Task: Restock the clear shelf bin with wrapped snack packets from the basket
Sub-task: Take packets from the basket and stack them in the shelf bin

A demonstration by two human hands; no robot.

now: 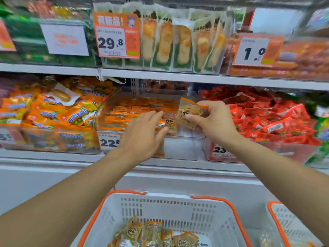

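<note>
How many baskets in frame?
2. One white basket with orange rim sits bottom centre, holding snack packets. A second basket is cut off at the bottom right edge. More could lie outside the view.

Landmark: the clear shelf bin [106,111] on the middle shelf.

- Price card [109,142] on the bin's front wall: "22.8", right edge covered by a forearm.
- Card [220,151] on the bin just right of it: "23", remainder hidden.
- Card [7,138] on the bin left of it: "5", otherwise cut off.
- Orange tag [116,35] on the shelf above the landmark: "29.8"; the header characters are partly blurred.
- Tag [253,50] above and to the right: "1.0".

Packet logos and the remaining cards are too blurred to read.
</note>
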